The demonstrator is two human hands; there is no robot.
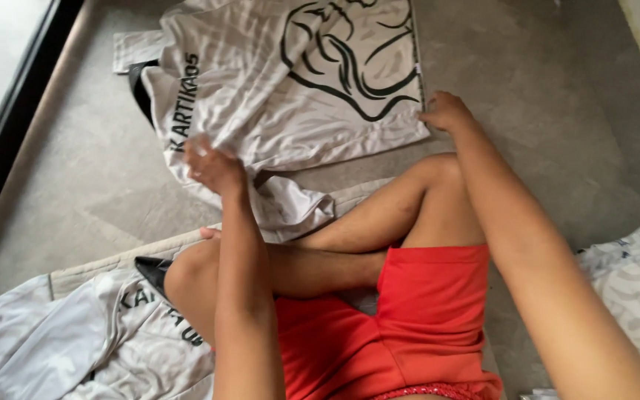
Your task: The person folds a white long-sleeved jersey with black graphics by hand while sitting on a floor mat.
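A pale grey shirt [283, 81] with black line art and black lettering lies spread on the grey floor ahead of my crossed legs. My left hand [215, 167] grips the shirt's near left edge, bunching the cloth. At the shirt's lower right corner, my right hand [446, 112] pinches the hem. I sit cross-legged in red shorts [424, 311].
Another pale grey shirt [75, 341] with a black collar lies crumpled by my left knee. More patterned pale cloth [638, 281] sits at the right. A dark window frame [9, 118] runs along the left; grey floor [542, 96] surrounds the shirt.
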